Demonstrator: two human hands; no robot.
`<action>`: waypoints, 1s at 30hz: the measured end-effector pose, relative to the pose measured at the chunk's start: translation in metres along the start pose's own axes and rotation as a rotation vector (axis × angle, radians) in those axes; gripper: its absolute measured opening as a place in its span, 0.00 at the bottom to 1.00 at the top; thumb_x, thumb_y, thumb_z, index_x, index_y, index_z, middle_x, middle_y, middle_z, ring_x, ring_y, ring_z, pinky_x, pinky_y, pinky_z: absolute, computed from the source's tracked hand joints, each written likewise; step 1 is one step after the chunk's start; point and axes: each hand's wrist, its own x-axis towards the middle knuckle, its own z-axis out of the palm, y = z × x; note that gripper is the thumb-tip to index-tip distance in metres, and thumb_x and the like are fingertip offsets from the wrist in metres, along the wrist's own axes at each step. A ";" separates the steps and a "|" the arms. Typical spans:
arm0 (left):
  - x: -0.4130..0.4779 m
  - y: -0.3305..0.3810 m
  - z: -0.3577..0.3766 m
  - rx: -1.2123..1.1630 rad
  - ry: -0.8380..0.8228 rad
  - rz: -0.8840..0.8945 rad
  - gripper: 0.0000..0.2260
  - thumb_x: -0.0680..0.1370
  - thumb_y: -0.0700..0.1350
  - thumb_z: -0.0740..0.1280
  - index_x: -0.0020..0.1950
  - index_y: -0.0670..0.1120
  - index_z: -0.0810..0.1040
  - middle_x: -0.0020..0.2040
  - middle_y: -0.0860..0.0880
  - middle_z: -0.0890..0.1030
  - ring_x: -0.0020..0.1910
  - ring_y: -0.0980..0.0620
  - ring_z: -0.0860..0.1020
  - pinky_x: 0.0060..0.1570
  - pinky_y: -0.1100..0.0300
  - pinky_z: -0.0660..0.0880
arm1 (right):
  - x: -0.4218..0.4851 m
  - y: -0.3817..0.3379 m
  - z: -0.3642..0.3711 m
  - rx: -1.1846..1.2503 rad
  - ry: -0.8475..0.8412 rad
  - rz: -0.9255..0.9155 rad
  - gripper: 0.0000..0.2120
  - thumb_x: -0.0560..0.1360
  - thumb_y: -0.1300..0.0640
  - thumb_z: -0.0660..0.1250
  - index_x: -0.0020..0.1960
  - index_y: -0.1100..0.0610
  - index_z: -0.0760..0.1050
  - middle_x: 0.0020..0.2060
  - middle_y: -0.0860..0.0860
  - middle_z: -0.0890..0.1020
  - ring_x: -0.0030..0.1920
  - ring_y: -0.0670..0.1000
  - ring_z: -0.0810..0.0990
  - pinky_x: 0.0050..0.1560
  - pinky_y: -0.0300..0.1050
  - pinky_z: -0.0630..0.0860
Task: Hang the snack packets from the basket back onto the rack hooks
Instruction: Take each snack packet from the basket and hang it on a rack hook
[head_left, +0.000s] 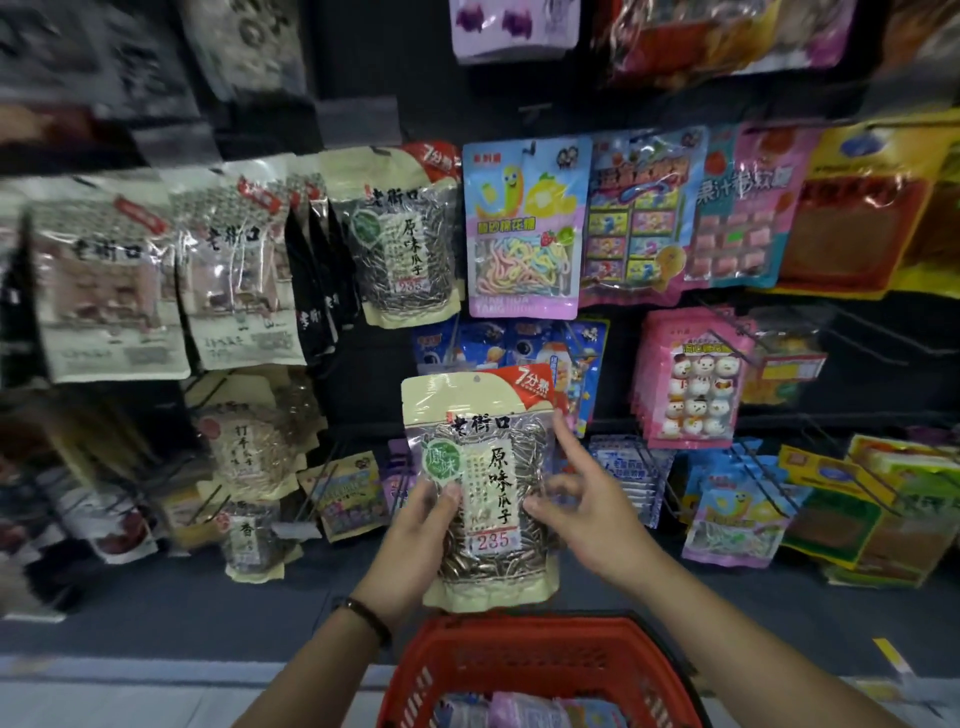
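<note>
I hold a cream sunflower seed packet (483, 467) with a red corner upright in front of the rack. My left hand (415, 540) grips its lower left side, thumb on the front. My right hand (582, 504) pinches the packet's right edge with thumb and a finger, the index finger lying up along that edge. A matching seed packet (405, 234) hangs on a hook above, in the middle row. The red basket (540, 660) sits below my arms with several packets (524, 712) inside.
The dark rack carries rows of hanging packets: seed bags (104, 275) at left, a blue candy bag (524, 228) and pink marshmallow bags (691, 379) at right. Bare wire hooks (810, 332) jut out at right. A grey floor strip (156, 613) runs below.
</note>
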 end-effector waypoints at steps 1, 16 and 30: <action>0.004 0.007 -0.001 0.011 0.026 0.019 0.27 0.77 0.68 0.68 0.68 0.50 0.78 0.68 0.46 0.83 0.71 0.45 0.80 0.74 0.36 0.72 | 0.006 -0.005 0.003 0.004 0.010 -0.020 0.50 0.78 0.60 0.77 0.83 0.29 0.50 0.49 0.34 0.86 0.46 0.38 0.85 0.48 0.33 0.79; 0.109 0.148 -0.078 0.367 0.099 0.468 0.32 0.85 0.51 0.67 0.76 0.82 0.56 0.36 0.59 0.68 0.34 0.58 0.68 0.36 0.65 0.70 | 0.149 -0.139 0.016 -0.264 -0.028 -0.300 0.57 0.71 0.50 0.84 0.78 0.19 0.47 0.79 0.29 0.57 0.82 0.41 0.59 0.77 0.55 0.74; 0.144 0.213 -0.105 0.594 0.083 0.568 0.40 0.85 0.45 0.69 0.81 0.77 0.50 0.74 0.85 0.53 0.78 0.71 0.56 0.73 0.71 0.60 | 0.210 -0.190 0.022 -0.433 -0.019 -0.343 0.64 0.67 0.52 0.87 0.80 0.23 0.44 0.65 0.11 0.47 0.58 0.45 0.73 0.70 0.61 0.79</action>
